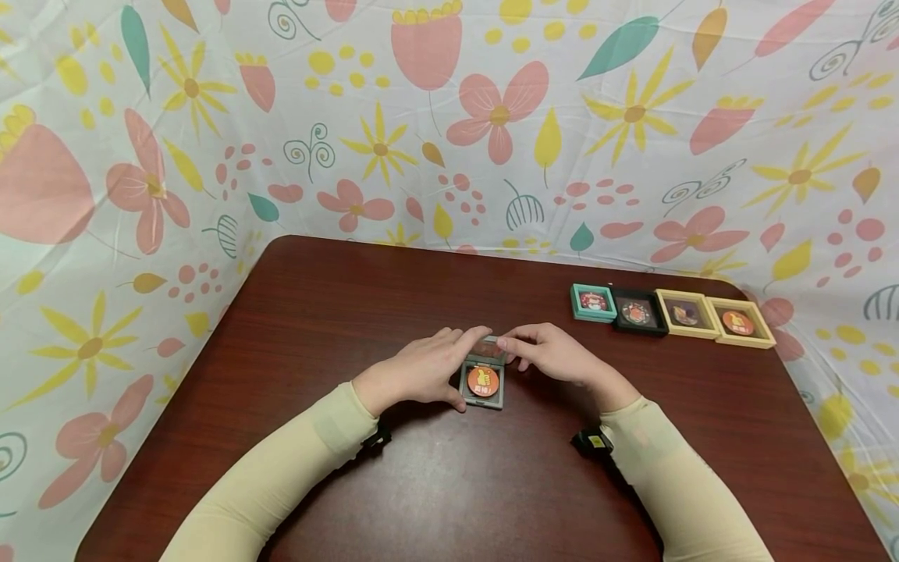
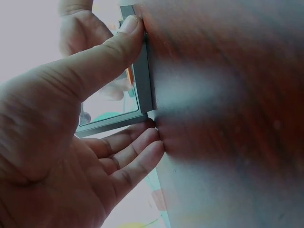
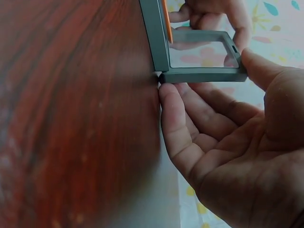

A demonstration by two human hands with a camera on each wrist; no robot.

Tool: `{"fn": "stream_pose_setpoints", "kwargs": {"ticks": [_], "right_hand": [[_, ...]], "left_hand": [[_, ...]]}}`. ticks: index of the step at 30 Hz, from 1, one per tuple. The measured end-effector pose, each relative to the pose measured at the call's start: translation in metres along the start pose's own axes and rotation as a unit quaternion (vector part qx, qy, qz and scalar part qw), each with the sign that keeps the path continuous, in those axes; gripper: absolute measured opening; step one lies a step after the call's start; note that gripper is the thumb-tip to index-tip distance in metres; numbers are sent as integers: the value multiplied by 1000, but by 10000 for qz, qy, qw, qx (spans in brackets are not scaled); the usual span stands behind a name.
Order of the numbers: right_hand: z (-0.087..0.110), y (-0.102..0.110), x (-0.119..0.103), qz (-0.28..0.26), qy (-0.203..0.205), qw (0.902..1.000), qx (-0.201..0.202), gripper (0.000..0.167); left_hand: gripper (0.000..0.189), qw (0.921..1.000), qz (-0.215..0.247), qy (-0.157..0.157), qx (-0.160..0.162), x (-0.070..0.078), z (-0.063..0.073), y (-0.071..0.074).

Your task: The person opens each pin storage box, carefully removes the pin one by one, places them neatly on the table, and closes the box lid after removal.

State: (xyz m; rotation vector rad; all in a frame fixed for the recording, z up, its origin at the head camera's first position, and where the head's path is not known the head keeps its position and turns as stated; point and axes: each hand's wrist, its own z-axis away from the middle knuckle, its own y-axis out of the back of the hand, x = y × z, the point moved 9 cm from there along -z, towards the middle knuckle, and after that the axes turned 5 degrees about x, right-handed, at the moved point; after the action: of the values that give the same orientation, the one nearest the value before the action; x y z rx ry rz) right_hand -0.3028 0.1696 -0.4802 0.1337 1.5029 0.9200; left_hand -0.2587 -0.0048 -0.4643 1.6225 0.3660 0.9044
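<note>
A small grey-green hinged display frame (image 1: 500, 390) stands open on the table, its base flat and its clear-windowed lid (image 3: 204, 75) raised at about a right angle. An orange round badge (image 1: 483, 381) with a yellow figure lies in the base. My left hand (image 1: 424, 367) holds the frame from the left, thumb along the base's side edge and fingers behind the lid. From the right, my right hand (image 1: 555, 353) pinches the lid, its thumb at the free edge and curled fingers behind. In the right wrist view, the badge shows only as a thin orange edge.
Several square frames with round badges stand in a row at the back right: a teal one (image 1: 593, 303), a black one (image 1: 637, 312) and cream ones (image 1: 740, 322). The dark wooden table (image 1: 337, 312) meets a floral cloth (image 1: 421, 195) at the back and left.
</note>
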Motion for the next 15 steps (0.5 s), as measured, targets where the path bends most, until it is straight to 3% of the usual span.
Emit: {"fn": "stream_pose_setpoints", "kwargs": {"ticks": [15], "right_hand": [[-1,-2,0,-222,-189,9992,256,48]], "left_hand": [[134,9997,190,137,-27,-2,-1,0]]}}
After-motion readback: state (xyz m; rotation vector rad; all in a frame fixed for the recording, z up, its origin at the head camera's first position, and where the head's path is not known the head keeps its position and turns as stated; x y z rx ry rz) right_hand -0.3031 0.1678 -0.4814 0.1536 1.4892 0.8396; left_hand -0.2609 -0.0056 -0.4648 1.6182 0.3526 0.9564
